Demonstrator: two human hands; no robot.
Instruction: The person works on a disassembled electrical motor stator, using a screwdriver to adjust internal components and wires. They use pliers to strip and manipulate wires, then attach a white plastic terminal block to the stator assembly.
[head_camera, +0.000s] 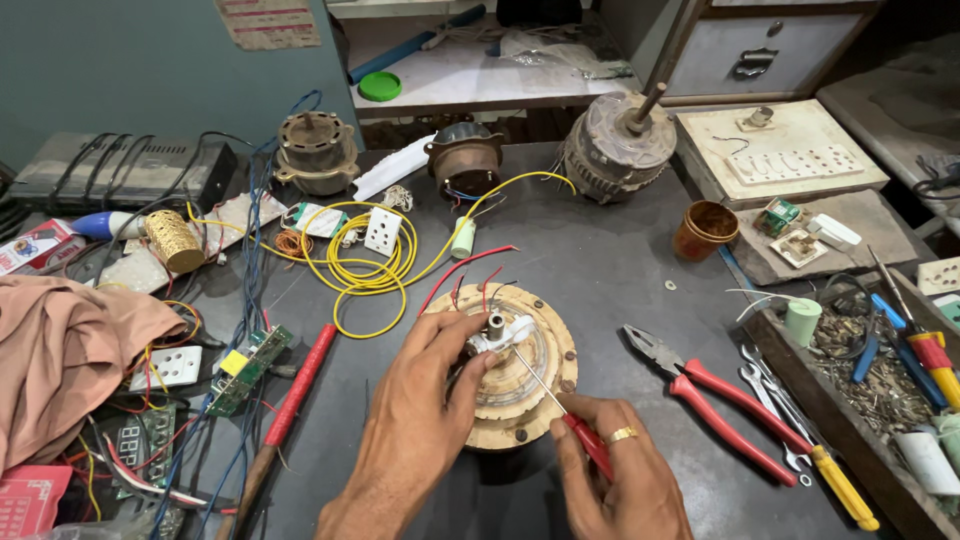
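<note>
In the head view, a round tan motor disc (510, 375) lay on the dark table (600, 260) near the middle, with a white fitting (497, 338) at its hub pinched by the fingers of the left hand (420, 420). A red-handled screwdriver (560, 410) was gripped in the right hand (620, 470), its tip set against that fitting. The fitting was judged not yet freed, and red pliers (715, 400) lay unused to the right.

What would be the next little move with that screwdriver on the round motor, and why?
Probably press the tip of the red-handled screwdriver into the white piece at the hub and turn. The right hand already aims it there, while the left hand steadies that piece on the round motor.
</note>
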